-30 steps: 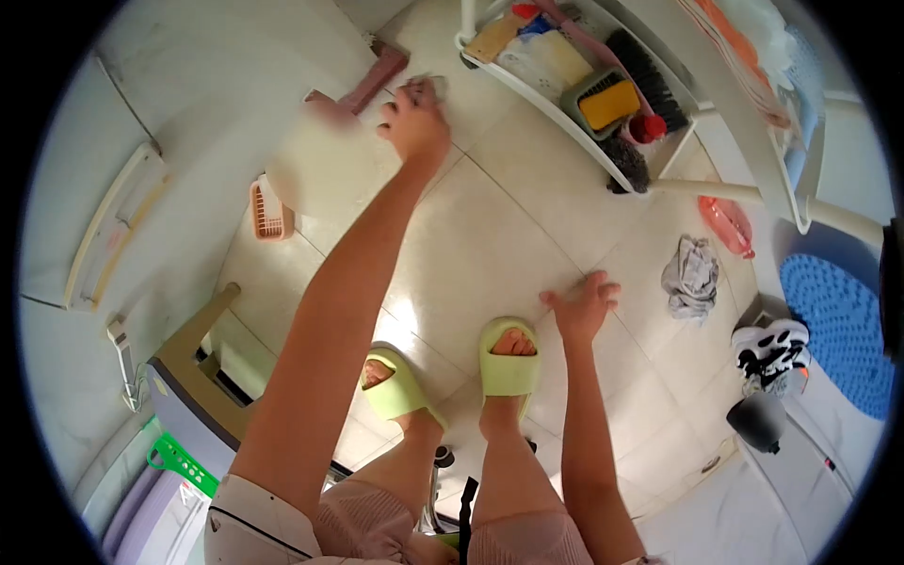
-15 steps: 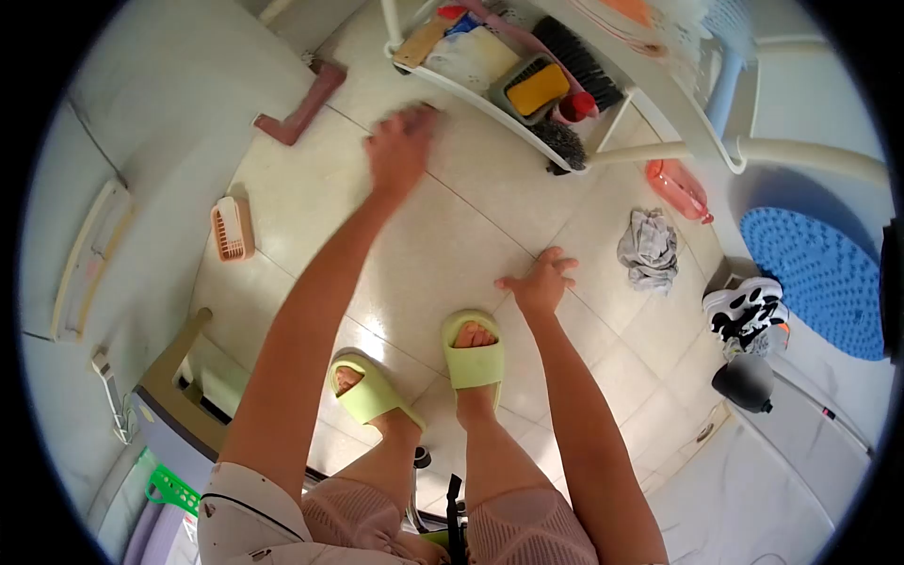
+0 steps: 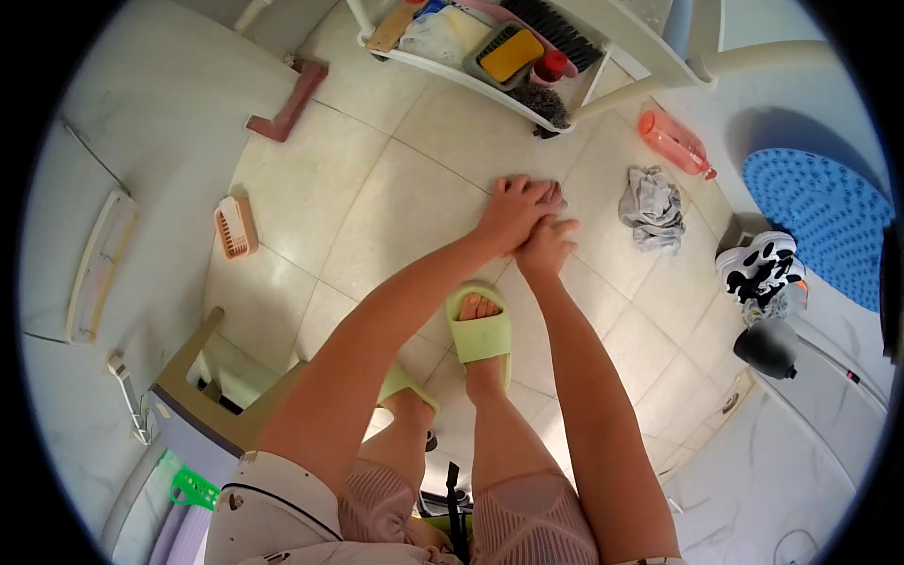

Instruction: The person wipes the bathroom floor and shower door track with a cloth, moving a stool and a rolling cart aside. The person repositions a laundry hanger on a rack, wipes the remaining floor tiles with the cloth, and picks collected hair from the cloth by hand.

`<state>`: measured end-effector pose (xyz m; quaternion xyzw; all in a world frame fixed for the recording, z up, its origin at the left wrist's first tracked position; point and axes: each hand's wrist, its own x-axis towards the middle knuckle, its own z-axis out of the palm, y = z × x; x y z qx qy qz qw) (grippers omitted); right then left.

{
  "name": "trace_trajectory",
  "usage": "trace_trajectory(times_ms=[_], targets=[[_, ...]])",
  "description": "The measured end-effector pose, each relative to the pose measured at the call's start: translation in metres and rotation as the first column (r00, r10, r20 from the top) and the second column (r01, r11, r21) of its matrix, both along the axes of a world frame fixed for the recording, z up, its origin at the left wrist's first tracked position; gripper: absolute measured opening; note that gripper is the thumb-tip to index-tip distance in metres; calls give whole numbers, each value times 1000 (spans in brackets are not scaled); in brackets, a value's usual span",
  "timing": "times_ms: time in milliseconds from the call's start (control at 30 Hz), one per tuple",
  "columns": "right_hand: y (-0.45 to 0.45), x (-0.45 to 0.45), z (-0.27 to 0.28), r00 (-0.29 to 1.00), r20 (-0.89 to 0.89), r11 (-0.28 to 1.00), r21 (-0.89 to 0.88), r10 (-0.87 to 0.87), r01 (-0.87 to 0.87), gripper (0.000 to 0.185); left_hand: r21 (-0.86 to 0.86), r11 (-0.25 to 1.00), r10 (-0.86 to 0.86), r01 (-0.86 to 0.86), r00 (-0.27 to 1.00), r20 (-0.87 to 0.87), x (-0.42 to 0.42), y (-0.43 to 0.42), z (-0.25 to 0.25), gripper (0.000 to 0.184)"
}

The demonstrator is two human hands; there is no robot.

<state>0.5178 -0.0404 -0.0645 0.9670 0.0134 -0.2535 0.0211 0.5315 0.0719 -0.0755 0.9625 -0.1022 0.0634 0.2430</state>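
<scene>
The left hand [image 3: 513, 215] has its fingers bent near a small thing [image 3: 555, 196], too unclear to name; whether it grips this, I cannot tell. The right hand [image 3: 546, 249] touches the left, visible fingers slightly apart, its grip partly hidden. The grey cloth [image 3: 652, 211] lies on the floor [image 3: 377, 221], to their right

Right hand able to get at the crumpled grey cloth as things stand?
Probably yes: only bare floor shows between the right hand and the cloth. The left hand is close against the right, but not across that gap.
</scene>
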Motion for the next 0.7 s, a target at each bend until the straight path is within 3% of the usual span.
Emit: trace_trajectory(times_ms=[33, 133, 200, 233, 267, 300, 333, 467, 533, 567, 633, 700], targets=[[0, 1, 0, 994, 55, 995, -27, 97, -96, 138, 15, 995, -98, 97, 992, 79, -11, 6, 4, 45], [8, 9, 31, 980, -127, 987, 15, -155, 158, 139, 27, 997, -69, 72, 993, -95, -28, 63, 2, 41], [6, 6, 23, 985, -117, 992, -12, -126, 126, 141, 24, 992, 121, -120, 992, -30, -49, 125, 5, 44], [4, 8, 20, 988, -105, 993, -25, -117, 114, 142, 167, 949, 276, -267, 961, -33, -58, 153, 22, 43], [3, 7, 17, 991, -89, 994, 9, -104, 105, 142, 12, 872, 466, -490, 822, -329, -62, 176, 50, 40], [1, 5, 16, 993, -74, 995, 42, -91, 94, 142, 282, 802, 553, -526, 833, -18, -93, 215, 8, 40], [1, 4, 15, 995, -57, 993, 79, -79, 83, 143, 360, 693, 657, -624, 753, 41, -120, 251, -20, 44], [2, 7, 18, 993, -62, 992, 66, -99, 103, 144, 385, 448, 886, -807, 459, -68, -152, 248, -7, 57], [3, 4, 17, 996, -33, 994, 57, -89, 91, 144, 395, 405, 910, -825, 404, -90, -156, 206, -14, 61], [5, 5, 17, 993, -63, 994, 38, -102, 105, 143, 306, 493, 870, -815, 466, -161, -169, 190, -34, 64], [7, 9, 20, 984, -118, 991, -8, -133, 133, 142, 207, 695, 718, -689, 650, -249, -186, 142, -25, 67], [6, 10, 28, 981, -126, 988, 24, -149, 153, 142, 201, 860, 511, -470, 798, -319, -188, 118, 22, 65]])
